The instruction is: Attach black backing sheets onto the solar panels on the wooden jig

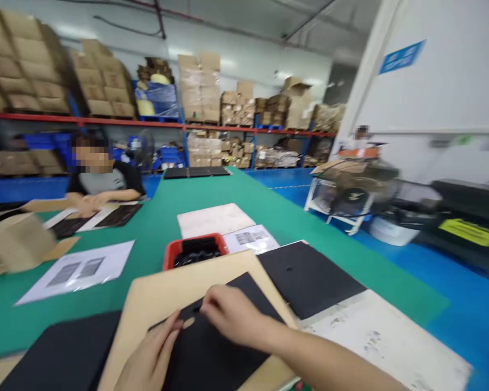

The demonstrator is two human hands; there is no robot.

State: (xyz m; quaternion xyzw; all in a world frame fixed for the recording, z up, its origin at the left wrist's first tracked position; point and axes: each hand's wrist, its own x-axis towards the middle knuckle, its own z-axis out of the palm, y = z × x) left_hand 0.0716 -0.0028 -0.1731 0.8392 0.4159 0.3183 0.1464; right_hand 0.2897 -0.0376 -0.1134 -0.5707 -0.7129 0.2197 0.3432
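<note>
- Cardboard-coloured board (155,288) lies on the green surface (163,201), right in front of the person working here.
- On it, set at an angle, is a black sheet (224,347), with both hands at its far left part.
- The left hand (150,350) has its fingertips by the sheet's edge, beside a small pale oval; I cannot tell whether they pinch the sheet.
- The right hand (230,315) comes across the sheet, thumb and finger bunched close over a dark spot near that oval; whether a small piece is gripped between them, I cannot tell.
- Just beyond the board stands a red bin (169,256) holding black pieces (198,251).
- To the right, another black sheet (309,277) lies partly over a scuffed white board (395,339).
- Across at the left, a co-worker (124,179) leans over dark panels (120,214), near a cardboard box (18,244).
</note>
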